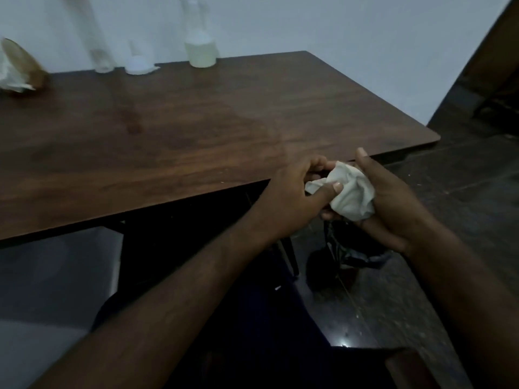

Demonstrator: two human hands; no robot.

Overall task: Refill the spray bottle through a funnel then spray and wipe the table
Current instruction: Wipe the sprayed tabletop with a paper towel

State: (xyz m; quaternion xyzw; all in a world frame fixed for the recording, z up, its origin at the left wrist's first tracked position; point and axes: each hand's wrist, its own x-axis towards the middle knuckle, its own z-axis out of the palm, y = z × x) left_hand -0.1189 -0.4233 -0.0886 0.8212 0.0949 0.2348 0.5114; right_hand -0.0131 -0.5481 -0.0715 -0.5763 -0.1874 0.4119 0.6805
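just past the near right edge of the tabletop (196, 130), both hands hold a crumpled white tissue wad (351, 192) between them: the left hand (292, 192) pinches its end under the thumb, and the right hand (393, 203) cups it from below. a black-lined bin (356, 248) sits on the floor beneath. at the tabletop's far edge stand a bottle of pale liquid (200, 51), a white funnel (139, 64) and a blurred clear bottle (102, 60).
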